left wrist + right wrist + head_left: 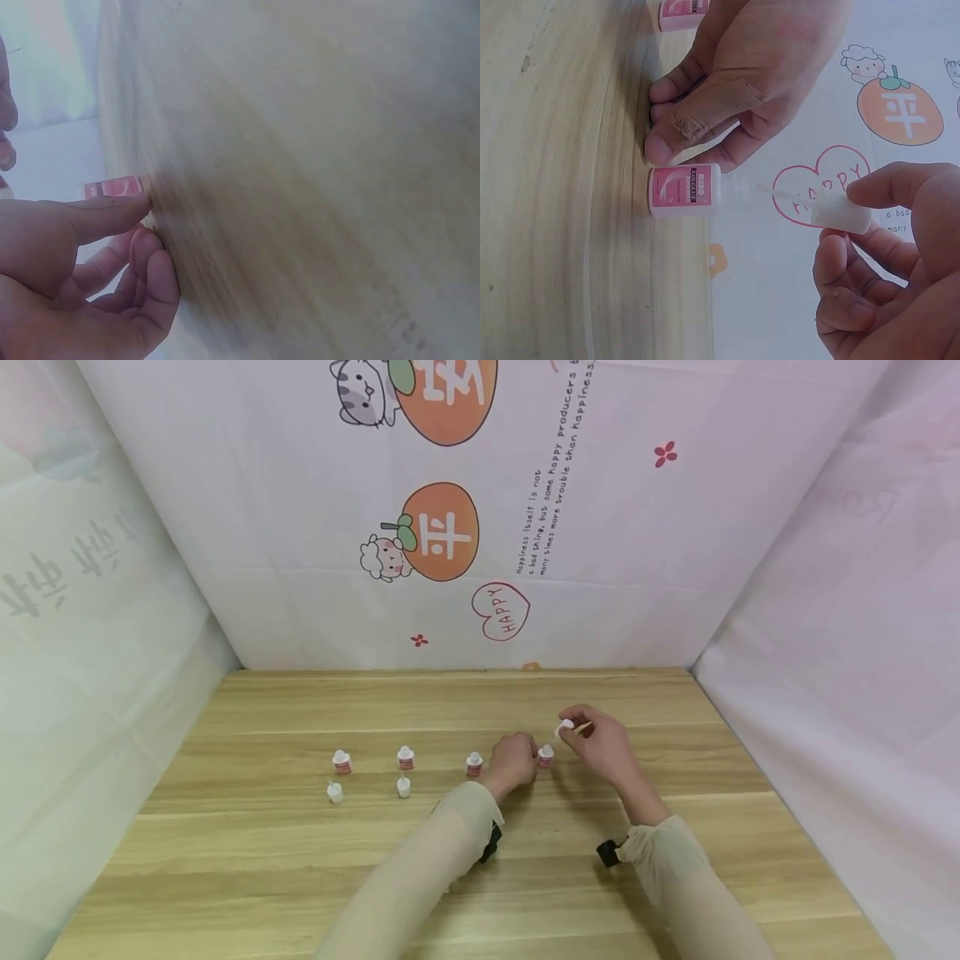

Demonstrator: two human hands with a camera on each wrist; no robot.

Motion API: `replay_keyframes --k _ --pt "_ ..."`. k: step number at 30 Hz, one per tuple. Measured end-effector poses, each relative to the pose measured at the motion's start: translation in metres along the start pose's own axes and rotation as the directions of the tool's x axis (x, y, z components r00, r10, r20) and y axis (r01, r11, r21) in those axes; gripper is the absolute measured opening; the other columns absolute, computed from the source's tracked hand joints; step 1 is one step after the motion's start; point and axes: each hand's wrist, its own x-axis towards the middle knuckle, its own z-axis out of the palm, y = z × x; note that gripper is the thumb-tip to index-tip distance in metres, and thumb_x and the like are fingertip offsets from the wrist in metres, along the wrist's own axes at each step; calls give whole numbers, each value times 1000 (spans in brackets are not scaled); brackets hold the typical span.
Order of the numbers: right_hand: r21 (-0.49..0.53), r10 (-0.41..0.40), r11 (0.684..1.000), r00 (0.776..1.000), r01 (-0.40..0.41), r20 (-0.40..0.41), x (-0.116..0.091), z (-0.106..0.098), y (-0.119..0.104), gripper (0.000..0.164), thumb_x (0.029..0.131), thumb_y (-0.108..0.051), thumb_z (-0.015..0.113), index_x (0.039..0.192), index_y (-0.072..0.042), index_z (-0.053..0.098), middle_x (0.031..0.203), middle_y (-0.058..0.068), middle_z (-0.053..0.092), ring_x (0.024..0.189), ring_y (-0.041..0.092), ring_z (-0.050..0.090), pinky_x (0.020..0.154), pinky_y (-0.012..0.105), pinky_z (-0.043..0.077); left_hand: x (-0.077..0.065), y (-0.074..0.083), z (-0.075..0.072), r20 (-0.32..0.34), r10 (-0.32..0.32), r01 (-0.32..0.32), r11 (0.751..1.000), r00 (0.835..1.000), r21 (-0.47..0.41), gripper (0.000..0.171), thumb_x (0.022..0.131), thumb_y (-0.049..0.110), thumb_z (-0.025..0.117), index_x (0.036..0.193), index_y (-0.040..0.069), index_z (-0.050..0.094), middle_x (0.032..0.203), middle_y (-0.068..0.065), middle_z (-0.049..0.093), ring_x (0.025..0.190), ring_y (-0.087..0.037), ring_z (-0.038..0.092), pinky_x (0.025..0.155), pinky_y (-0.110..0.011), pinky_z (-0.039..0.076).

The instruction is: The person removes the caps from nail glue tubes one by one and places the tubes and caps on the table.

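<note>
A small nail glue bottle [682,191] with a pink label stands upright on the table. My left hand [514,760] holds it low down, the thumb at its side and a finger passing behind it. In the left wrist view the thumb hides part of the bottle's label [112,186]. My right hand [600,747] pinches a white brush cap [840,210] between thumb and fingers, up and to the right of the bottle. The thin brush [784,193] points down at the bottle's neck, its tip right by the mouth.
Three similar bottles stand in a row to the left: one near the left hand [474,766], one in the middle [406,758] and one farthest left [342,762]. Before the two leftmost lie white brush caps [403,787]. Printed white cloth [615,568] walls the wooden table [262,877].
</note>
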Motion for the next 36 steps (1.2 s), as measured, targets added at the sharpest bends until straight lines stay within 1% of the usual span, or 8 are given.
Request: replay_keyframes --k 2,5,8,9,18,28,33,36 --pt "-4 -3 1000 1000 3 -4 0 -2 0 23 95 -23 66 115 -11 69 104 10 70 86 26 66 68 32 51 4 -4 2 -11 23 -23 1000 1000 0 7 90 15 69 93 9 70 92 -5 72 90 -23 66 84 -34 53" --pt "-13 -9 1000 1000 9 -7 0 -4 1 22 95 -25 67 112 -11 70 100 9 71 84 25 65 66 32 50 3 -4 -3 -13 40 -40 999 999 5 6 90 14 68 92 9 69 92 -5 72 92 -24 66 85 -36 53" --pt "-15 -6 1000 1000 6 -5 -1 -5 3 21 95 -27 68 108 -10 70 97 9 71 81 22 63 65 31 49 3 -3 -8 -13 38 -37 999 999 20 6 89 12 68 94 9 69 94 -5 72 94 -25 66 87 -35 52" --pt "-16 -2 1000 1000 2 -3 -2 -6 4 21 94 -27 69 107 -11 70 96 8 71 80 21 62 65 30 48 -2 3 -15 7 18 -18 1000 1000 15 8 88 8 67 96 8 69 96 -7 72 97 -26 66 89 -36 52" --pt "-26 -2 1000 1000 3 8 -7 -9 8 22 94 -34 69 103 -14 69 90 5 69 78 16 56 67 28 45 -6 8 -27 11 -8 8 1000 1000 -27 22 88 4 69 110 8 67 108 -9 71 105 -28 63 95 -40 51" --pt "-5 -25 1000 999 25 41 -9 -7 15 17 89 -29 75 96 -15 69 85 1 67 72 14 55 63 25 45 -5 5 -40 25 -26 28 998 999 -64 35 85 -5 61 117 8 66 120 -10 70 114 -29 61 99 -41 49" --pt "9 -34 999 996 34 84 -11 -7 14 15 90 -22 73 101 -12 70 85 3 65 75 16 55 64 25 45 -4 0 -46 28 -26 29 995 999 -100 41 83 -9 57 119 8 66 122 -11 69 119 -31 58 102 -43 47" --pt "7 -32 999 993 31 111 -12 -6 14 18 91 -19 70 106 -10 72 87 4 66 78 16 55 67 26 46 -3 -3 -49 22 -20 22 997 1000 -77 40 83 -9 59 118 10 67 120 -11 69 122 -32 57 105 -44 45"
